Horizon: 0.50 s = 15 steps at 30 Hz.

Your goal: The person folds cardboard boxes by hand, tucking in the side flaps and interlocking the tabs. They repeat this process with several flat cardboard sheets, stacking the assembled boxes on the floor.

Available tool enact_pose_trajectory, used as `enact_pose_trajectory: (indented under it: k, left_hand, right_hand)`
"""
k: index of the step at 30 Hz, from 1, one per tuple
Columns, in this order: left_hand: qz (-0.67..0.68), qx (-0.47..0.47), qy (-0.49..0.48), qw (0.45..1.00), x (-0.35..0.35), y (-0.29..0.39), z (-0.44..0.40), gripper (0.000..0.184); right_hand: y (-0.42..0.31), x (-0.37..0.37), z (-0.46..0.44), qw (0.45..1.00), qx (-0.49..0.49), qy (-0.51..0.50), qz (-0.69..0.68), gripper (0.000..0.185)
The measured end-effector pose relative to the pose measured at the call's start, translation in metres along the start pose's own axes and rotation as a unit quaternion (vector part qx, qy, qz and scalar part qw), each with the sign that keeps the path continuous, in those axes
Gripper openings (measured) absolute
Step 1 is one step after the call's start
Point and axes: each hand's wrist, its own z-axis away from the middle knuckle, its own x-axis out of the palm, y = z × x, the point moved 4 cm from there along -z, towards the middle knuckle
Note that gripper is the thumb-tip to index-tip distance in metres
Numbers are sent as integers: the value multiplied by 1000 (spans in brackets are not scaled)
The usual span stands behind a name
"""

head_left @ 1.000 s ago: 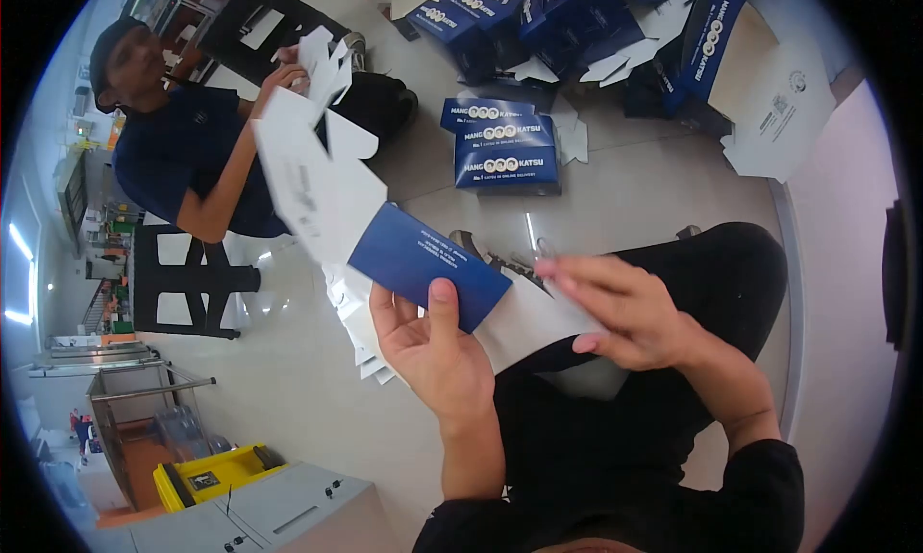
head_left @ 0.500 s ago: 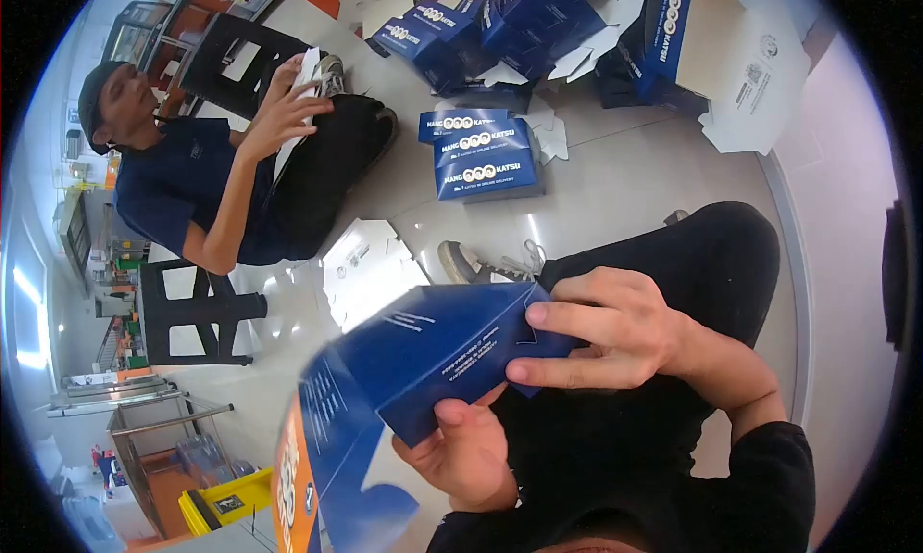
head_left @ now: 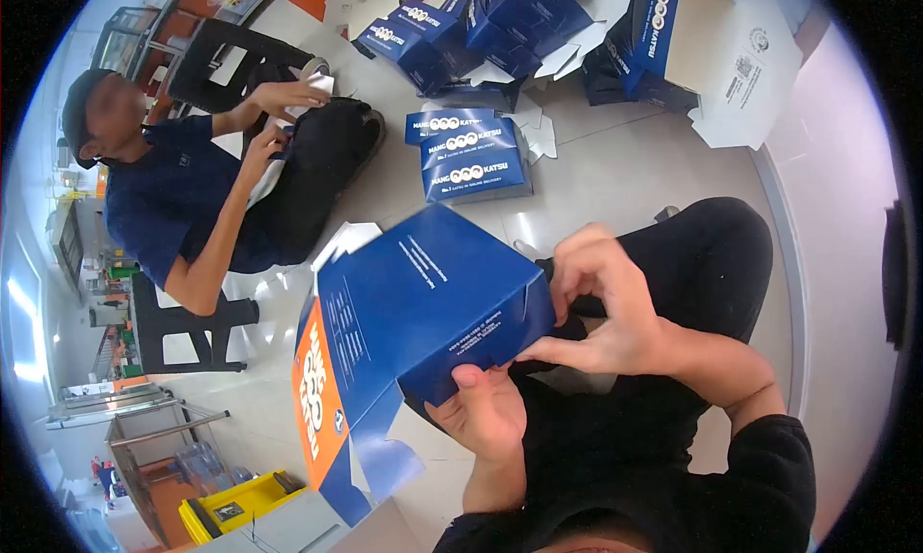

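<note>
A partly folded blue and orange carton (head_left: 413, 284) is held up over my lap, its printed outer side facing me. Its near lower edge is gripped by my left hand (head_left: 486, 414), the thumb on the blue side panel and the other fingers behind. My right hand (head_left: 611, 308) is at the carton's right end, fingers bent around the corner and thumb along its bottom edge. The carton's orange panel and a cut flap hang at the lower left. Its inside is hidden.
Folded blue boxes (head_left: 471, 159) are stacked on the floor ahead. Behind them lies a pile of blue cartons (head_left: 524, 24), with an open one (head_left: 687, 34) at the right. A co-worker (head_left: 173, 188) sits at the left, holding white card. A black stool (head_left: 197, 332) and yellow bin (head_left: 240, 505) stand nearby.
The carton has turned from its white inside to its blue outside and now sits higher. My right hand has closed round its right corner. The co-worker's hands have moved apart.
</note>
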Motion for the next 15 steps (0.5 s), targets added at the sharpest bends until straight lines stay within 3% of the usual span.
enact_pose_trajectory:
  k: [1,2,4,6,8,12,15]
  left_hand:
    - [-24,13,19,999,-2,-4,0,50]
    - [-47,26,38,998,-4,-8,0,51]
    - [-35,24,45,998,-8,-14,1,51]
    - [-21,23,53,998,-11,-19,1,51]
    - [-7,7,37,999,-12,-23,0,52]
    - [-7,-16,8,1000,-19,-27,-3,51]
    - [21,-37,11,999,-22,-31,-1,50]
  right_hand:
    - [1,0,-4,995,23,-87,42,54]
    - [0,-4,-8,995,24,-88,43,54]
    - [-1,-2,-10,980,39,-193,-4,53]
    - [0,-1,-10,978,58,-198,-15,47]
    - [7,1,-5,964,152,-205,74,41]
    - [17,11,-1,961,90,-233,118,33]
    - [14,14,2,973,65,-207,71,28]
